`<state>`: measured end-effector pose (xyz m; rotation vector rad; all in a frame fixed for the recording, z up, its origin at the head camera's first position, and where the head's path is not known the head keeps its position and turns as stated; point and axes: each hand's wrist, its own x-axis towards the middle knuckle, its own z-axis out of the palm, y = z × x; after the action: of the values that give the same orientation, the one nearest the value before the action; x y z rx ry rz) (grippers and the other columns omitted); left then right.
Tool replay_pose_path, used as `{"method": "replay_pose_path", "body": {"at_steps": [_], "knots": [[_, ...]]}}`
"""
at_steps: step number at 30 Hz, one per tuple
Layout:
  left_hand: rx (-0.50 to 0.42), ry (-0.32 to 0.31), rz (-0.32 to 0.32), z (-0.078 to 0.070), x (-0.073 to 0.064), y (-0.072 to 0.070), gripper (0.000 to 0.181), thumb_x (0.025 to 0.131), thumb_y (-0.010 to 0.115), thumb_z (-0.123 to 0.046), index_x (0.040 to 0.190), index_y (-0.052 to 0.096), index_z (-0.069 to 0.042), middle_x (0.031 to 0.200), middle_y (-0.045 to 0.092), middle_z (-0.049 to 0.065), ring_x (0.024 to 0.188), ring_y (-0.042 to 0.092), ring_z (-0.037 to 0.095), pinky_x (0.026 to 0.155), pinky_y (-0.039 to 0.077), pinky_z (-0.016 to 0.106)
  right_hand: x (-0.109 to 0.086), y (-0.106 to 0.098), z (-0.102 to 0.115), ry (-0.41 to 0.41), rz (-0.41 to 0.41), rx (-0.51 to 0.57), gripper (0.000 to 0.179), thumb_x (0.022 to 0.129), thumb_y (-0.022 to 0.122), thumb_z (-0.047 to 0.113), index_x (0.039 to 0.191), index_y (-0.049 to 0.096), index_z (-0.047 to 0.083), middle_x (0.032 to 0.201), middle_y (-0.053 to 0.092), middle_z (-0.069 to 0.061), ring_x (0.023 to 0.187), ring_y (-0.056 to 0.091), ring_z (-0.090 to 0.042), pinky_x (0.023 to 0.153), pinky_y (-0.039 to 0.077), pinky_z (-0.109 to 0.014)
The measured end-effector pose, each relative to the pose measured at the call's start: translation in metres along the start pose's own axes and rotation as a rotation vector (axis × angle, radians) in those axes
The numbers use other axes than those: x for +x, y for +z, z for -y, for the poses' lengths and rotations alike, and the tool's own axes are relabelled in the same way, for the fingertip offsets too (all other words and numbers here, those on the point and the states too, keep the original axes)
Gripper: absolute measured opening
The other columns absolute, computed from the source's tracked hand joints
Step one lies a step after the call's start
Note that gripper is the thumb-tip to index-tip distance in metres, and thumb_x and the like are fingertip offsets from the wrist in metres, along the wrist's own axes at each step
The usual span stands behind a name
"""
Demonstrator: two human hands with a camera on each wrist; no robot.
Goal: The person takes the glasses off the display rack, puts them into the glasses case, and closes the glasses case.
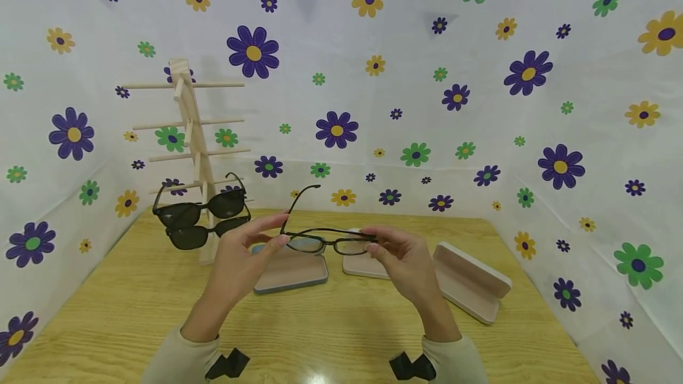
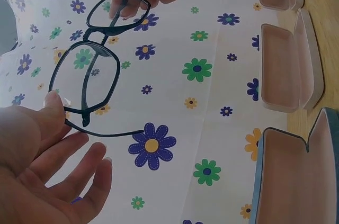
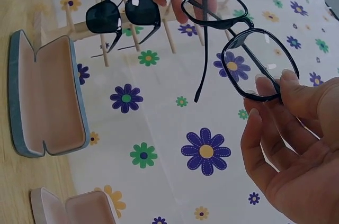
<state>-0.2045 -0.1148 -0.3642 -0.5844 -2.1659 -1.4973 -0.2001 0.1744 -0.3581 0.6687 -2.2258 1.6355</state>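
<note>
Both hands hold a pair of black-framed glasses [image 1: 330, 243] with clear lenses, raised over the table. My left hand [image 1: 239, 262] pinches the frame's left end between thumb and fingers. At the other end, the thumb and fingers of my right hand [image 1: 404, 261] pinch the corner beside the lens. One temple arm stands out from the left hinge, while the other lies folded across behind the lenses, as the right wrist view of the glasses [image 3: 242, 24] also shows. Behind the left hand lies an open blue-grey glasses case [image 1: 290, 274] with a pinkish lining.
A wooden display stand [image 1: 194, 129] with pegs rises at the back left. Two pairs of dark sunglasses [image 1: 226, 204] hang low on it. An open pale case [image 1: 365, 266] lies partly behind the right hand, another open pale case [image 1: 469, 283] further right. Flower-patterned cloth [image 1: 341, 182] surrounds the table.
</note>
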Motion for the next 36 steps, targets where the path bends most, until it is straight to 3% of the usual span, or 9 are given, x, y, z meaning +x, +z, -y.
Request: {"method": "replay_pose_path", "body": {"at_steps": [2, 9, 13, 18, 26, 28, 33, 36], "knots": [[0.007, -0.01, 0.001, 0.0, 0.0, 0.0, 0.038, 0.094, 0.075, -0.009, 0.131, 0.07, -0.006, 0.136, 0.07, 0.008, 0.118, 0.061, -0.008, 0.09, 0.057, 0.02, 0.0, 0.0, 0.0, -0.002, 0.004, -0.009, 0.024, 0.096, 0.068, -0.001, 0.12, 0.073, -0.004, 0.112, 0.074, -0.023, 0.088, 0.067, 0.001, 0.077, 0.059, -0.02], [0.04, -0.098, 0.048, -0.002, 0.0, -0.002, 0.04, 0.098, 0.071, -0.017, 0.138, 0.067, -0.011, 0.138, 0.069, 0.008, 0.117, 0.069, 0.026, 0.091, 0.058, 0.024, 0.0, 0.0, -0.001, -0.002, 0.012, -0.014, 0.024, 0.097, 0.068, -0.001, 0.12, 0.073, -0.004, 0.115, 0.074, -0.023, 0.091, 0.066, 0.002, 0.079, 0.058, -0.02], [0.053, -0.145, 0.083, -0.004, 0.001, -0.002, 0.04, 0.101, 0.067, -0.021, 0.141, 0.065, -0.015, 0.137, 0.07, 0.007, 0.12, 0.068, 0.026, 0.093, 0.057, 0.027, 0.001, 0.0, -0.001, 0.006, 0.016, 0.0, 0.024, 0.097, 0.068, -0.001, 0.12, 0.072, -0.004, 0.114, 0.073, -0.022, 0.087, 0.066, 0.0, 0.077, 0.058, -0.021], [0.063, -0.144, 0.086, -0.006, 0.001, -0.002, 0.037, 0.103, 0.065, -0.021, 0.139, 0.067, -0.015, 0.134, 0.072, 0.007, 0.12, 0.068, 0.026, 0.095, 0.056, 0.029, 0.002, 0.002, -0.005, -0.001, 0.021, 0.022, 0.023, 0.097, 0.067, 0.0, 0.119, 0.072, -0.007, 0.112, 0.074, -0.018, 0.084, 0.066, 0.0, 0.075, 0.058, -0.021], [0.097, -0.144, 0.079, -0.003, -0.001, -0.001, 0.033, 0.103, 0.065, -0.02, 0.135, 0.07, -0.013, 0.126, 0.075, 0.005, 0.109, 0.071, 0.024, 0.089, 0.056, 0.027, 0.003, 0.004, -0.01, 0.007, 0.043, 0.055, 0.024, 0.099, 0.065, 0.002, 0.121, 0.071, -0.006, 0.107, 0.073, 0.014, 0.086, 0.067, -0.001, 0.076, 0.059, -0.022], [0.104, -0.143, 0.079, -0.001, -0.002, -0.001, 0.034, 0.103, 0.065, -0.02, 0.135, 0.069, -0.013, 0.127, 0.075, 0.003, 0.109, 0.071, 0.023, 0.089, 0.056, 0.027, 0.004, 0.005, -0.011, 0.012, 0.045, 0.055, 0.024, 0.1, 0.065, 0.003, 0.121, 0.071, -0.006, 0.107, 0.075, 0.007, 0.086, 0.067, 0.001, 0.076, 0.059, -0.022], [0.112, -0.15, 0.087, 0.001, -0.004, 0.0, 0.034, 0.104, 0.064, -0.021, 0.136, 0.069, -0.01, 0.128, 0.075, 0.003, 0.107, 0.072, 0.024, 0.086, 0.057, 0.026, 0.005, 0.006, -0.013, 0.022, 0.056, 0.074, 0.024, 0.1, 0.064, 0.003, 0.121, 0.07, -0.007, 0.108, 0.075, -0.025, 0.086, 0.069, 0.0, 0.076, 0.06, -0.023], [0.117, -0.154, 0.095, 0.001, -0.005, -0.001, 0.034, 0.104, 0.064, -0.021, 0.135, 0.069, -0.009, 0.128, 0.075, 0.005, 0.108, 0.072, 0.024, 0.086, 0.057, 0.026, 0.004, 0.007, -0.014, 0.037, 0.068, 0.085, 0.025, 0.101, 0.064, 0.004, 0.122, 0.07, -0.007, 0.108, 0.073, -0.032, 0.088, 0.069, -0.001, 0.076, 0.06, -0.024]]}}
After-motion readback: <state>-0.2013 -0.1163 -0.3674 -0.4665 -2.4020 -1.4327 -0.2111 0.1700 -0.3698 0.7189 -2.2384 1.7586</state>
